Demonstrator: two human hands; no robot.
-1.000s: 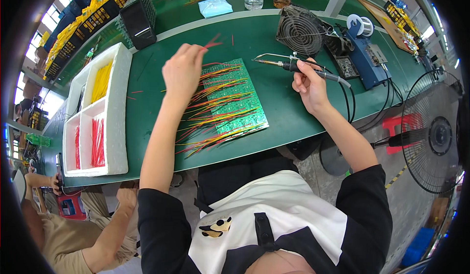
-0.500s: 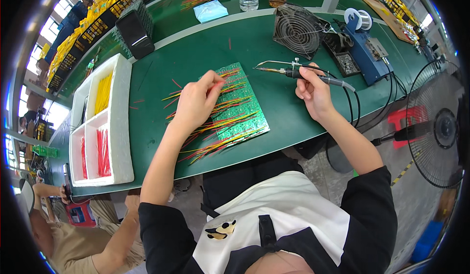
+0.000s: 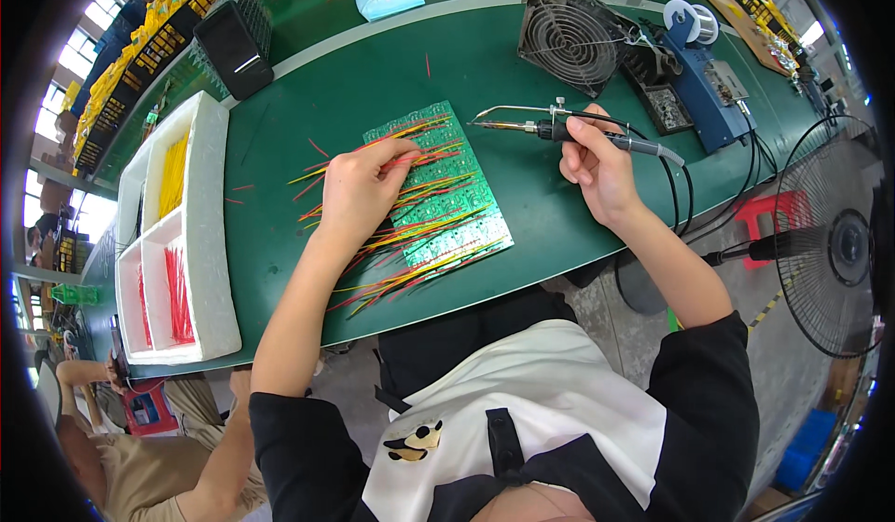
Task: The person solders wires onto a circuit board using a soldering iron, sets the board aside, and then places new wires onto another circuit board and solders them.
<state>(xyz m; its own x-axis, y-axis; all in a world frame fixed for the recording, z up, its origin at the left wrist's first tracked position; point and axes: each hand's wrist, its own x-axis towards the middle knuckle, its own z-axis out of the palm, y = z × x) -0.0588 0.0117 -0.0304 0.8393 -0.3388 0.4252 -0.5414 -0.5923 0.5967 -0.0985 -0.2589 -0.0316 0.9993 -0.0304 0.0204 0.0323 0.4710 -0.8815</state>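
My left hand (image 3: 359, 191) is over the left part of a green circuit board panel (image 3: 483, 207), thumb and fingers pinched on a red wire (image 3: 410, 157). Rows of red and yellow wires (image 3: 392, 284) lie across the panel, their loose ends sticking out past its left edge. In my right hand (image 3: 601, 172) is a soldering iron (image 3: 548, 130) with a thin metal guide tube above it. Its tip points left, just beyond the panel's upper right edge and apart from my left fingers. My left palm hides some of the wires.
At left stands a white foam box (image 3: 214, 242) holding yellow and red wires. A square black fan (image 3: 571, 42), a blue soldering station (image 3: 709, 98) and a solder spool (image 3: 692, 22) are at the back right. Another person (image 3: 140, 466) sits at lower left; a pedestal fan (image 3: 846, 247) stands right.
The view has shifted slightly. My left hand, still pinched, has come a little nearer to me along the panel. The iron's tip has moved slightly left.
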